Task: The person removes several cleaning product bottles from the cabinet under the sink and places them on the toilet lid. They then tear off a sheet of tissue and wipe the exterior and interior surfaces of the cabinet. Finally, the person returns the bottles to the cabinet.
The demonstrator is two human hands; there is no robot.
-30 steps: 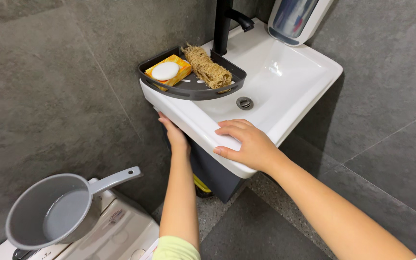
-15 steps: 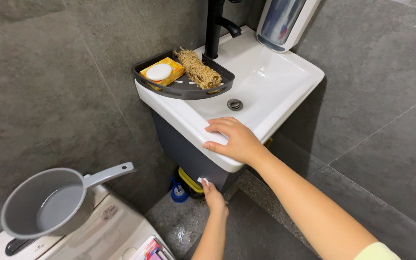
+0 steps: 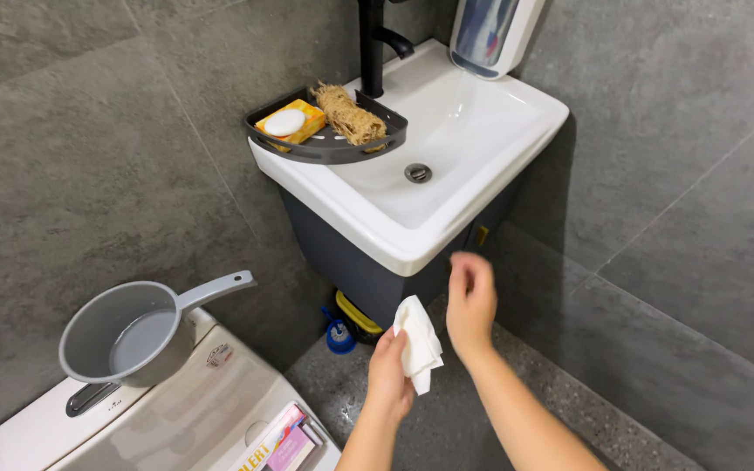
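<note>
Left hand [image 3: 388,375] grips white cloth [image 3: 418,340] (right hand [image 3: 470,301] beside).

Left hand [image 3: 387,375] holds white tissue [image 3: 418,343] below sink [image 3: 412,231].

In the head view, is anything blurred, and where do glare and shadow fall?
Head view: the right hand is motion-blurred, while the left hand gripping the white cloth is sharper; soft glare lies in the sink; shadow falls on the wall right of the sink; light is even.

Grey tiled walls [image 3: 89,157], speckled floor [image 3: 447,419]
</note>
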